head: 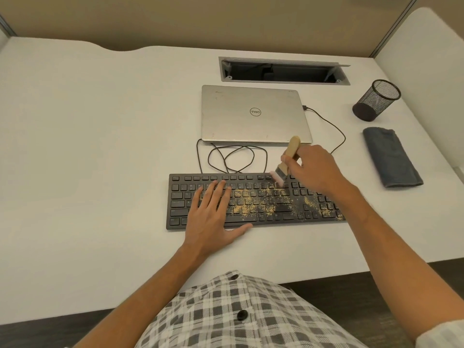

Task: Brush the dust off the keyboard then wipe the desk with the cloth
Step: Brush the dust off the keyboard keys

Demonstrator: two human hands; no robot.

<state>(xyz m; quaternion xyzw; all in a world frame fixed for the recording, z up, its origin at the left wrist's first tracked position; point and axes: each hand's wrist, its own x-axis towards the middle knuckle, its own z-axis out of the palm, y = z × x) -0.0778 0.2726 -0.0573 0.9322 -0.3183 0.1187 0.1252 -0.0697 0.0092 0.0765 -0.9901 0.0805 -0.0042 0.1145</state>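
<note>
The right hand (315, 169) grips a small wooden-handled brush (286, 160), its pale bristles touching the top key rows of the flat black keyboard (253, 200) toward its right end. The left hand (213, 214) lies flat with straight fingers on the keyboard's left half. Yellowish dust (253, 204) speckles the keyboard's middle and right keys. Behind the keyboard sit a coiled black cable (233, 156) and a closed silver laptop (253, 114). Right of the keyboard, apart from it, lies a folded blue-grey cloth (391, 156) on the white desk (100, 146).
</note>
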